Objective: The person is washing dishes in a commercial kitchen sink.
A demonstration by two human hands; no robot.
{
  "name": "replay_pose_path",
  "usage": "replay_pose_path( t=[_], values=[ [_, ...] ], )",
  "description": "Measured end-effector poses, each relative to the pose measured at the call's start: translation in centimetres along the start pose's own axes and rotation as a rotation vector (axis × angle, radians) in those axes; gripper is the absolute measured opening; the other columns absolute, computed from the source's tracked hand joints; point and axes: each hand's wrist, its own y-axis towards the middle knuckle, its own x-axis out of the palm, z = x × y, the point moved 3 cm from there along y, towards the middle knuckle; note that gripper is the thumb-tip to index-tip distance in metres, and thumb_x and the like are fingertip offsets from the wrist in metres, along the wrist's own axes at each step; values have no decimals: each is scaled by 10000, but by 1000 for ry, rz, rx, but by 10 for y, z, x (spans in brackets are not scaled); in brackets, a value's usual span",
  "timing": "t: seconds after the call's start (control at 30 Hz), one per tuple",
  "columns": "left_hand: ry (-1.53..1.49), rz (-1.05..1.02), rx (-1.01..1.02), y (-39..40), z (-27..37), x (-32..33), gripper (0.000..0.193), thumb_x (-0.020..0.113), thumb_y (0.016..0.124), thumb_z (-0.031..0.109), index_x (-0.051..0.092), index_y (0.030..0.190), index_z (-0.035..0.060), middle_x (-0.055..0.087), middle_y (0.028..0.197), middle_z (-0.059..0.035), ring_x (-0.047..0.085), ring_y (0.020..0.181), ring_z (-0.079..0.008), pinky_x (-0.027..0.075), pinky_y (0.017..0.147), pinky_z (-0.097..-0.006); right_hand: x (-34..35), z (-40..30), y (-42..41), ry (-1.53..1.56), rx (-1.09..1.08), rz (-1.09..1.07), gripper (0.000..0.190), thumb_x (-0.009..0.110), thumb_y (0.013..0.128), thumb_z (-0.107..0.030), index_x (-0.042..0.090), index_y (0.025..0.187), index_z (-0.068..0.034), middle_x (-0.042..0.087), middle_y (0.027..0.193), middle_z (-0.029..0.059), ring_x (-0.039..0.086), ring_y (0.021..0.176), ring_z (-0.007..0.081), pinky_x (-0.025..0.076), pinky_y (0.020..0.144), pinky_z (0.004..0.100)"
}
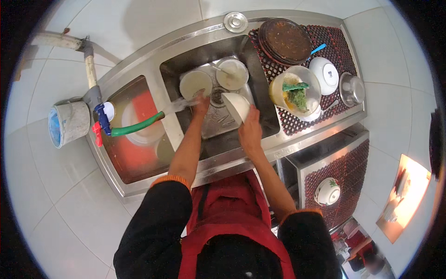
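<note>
My right hand (pixel 251 127) grips a white bowl (pixel 237 106), tilted on its side above the right sink basin (pixel 226 129). My left hand (pixel 201 103) is in the water stream (pixel 179 105), its fingertips at the near rim of a bowl of cloudy water (pixel 195 82). Whether those fingers grip the rim is hard to see. Beside that bowl is another bowl of cloudy liquid (pixel 232 78) with a spoon (pixel 219 69) leaning in it. The stream comes from a green hose (pixel 137 129) fixed to a blue tap (pixel 101 117) with a red handle.
Water in the left basin (pixel 115 158) covers a round white dish and something red. Dark round plates (pixel 287 42), a tub with green scrubbers (pixel 296 92), an upturned bowl (pixel 324 75) and a metal bowl (pixel 352 89) sit on a perforated mat (pixel 336 42). At lower right is another person (pixel 362 249).
</note>
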Motion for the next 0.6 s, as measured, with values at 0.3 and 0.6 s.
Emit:
replay_pose_path(
  t=[0.3, 0.6],
  values=[
    [379, -113, -139, 22, -82, 40, 474, 524, 920, 296, 470, 1370, 160, 587, 1251, -120, 540, 1141, -363, 440, 960, -478, -127, 52, -105, 134, 3, 252, 442, 493, 844, 58, 455, 1285, 47, 555, 1201, 234, 537, 1130, 380, 400, 989, 416],
    [303, -18, 11, -18, 31, 9, 278, 522, 924, 174, 584, 1157, 36, 641, 1045, -178, 617, 905, -351, 477, 769, -427, -217, 98, -194, 442, 548, 645, 282, 528, 891, -69, 559, 1127, 82, 631, 1026, 128, 584, 938, 217, 454, 843, 323]
  ],
)
